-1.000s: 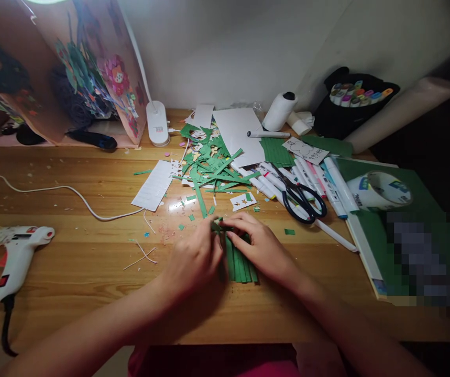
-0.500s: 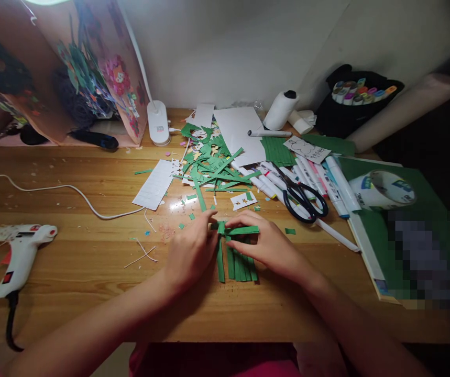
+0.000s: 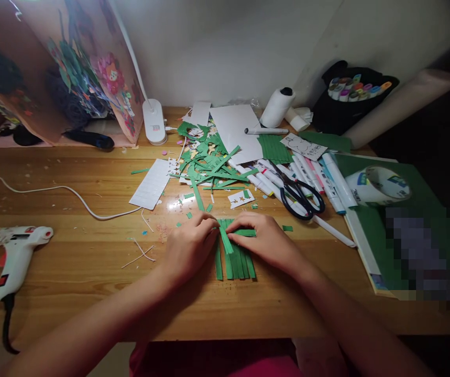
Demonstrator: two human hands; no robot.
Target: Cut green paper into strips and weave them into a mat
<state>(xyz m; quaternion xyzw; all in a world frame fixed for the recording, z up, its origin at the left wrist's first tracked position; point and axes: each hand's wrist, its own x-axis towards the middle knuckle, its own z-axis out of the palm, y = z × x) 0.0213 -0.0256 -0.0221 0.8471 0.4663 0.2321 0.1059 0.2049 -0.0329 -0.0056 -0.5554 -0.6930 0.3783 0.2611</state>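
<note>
A: How does the grip stand?

B: The left hand [image 3: 194, 245] is curled, fingertips drawn together at the far left edge of the green strips [image 3: 240, 266]; its knuckles hide whether it pinches anything. The right hand [image 3: 274, 238] has thumb and forefinger almost meeting beside a slanting strip [image 3: 227, 242]; I cannot tell if they squeeze it

A: Where is everything lying?

B: The strips lie side by side between the hands on the wooden table [image 3: 91, 256], loose ends towards the near edge. A crosswise strip [image 3: 247, 233] runs left to right by the right fingers

A: How would you handle this well?

B: I'd steady the far ends with the left fingertips, shift one strip at a time with the right, and press lightly, since thin strips probably crease easily

A: And further out?

B: Green scraps [image 3: 209, 162] far, scissors [image 3: 293, 184] far right, glue gun [image 3: 14, 259] well left
</note>
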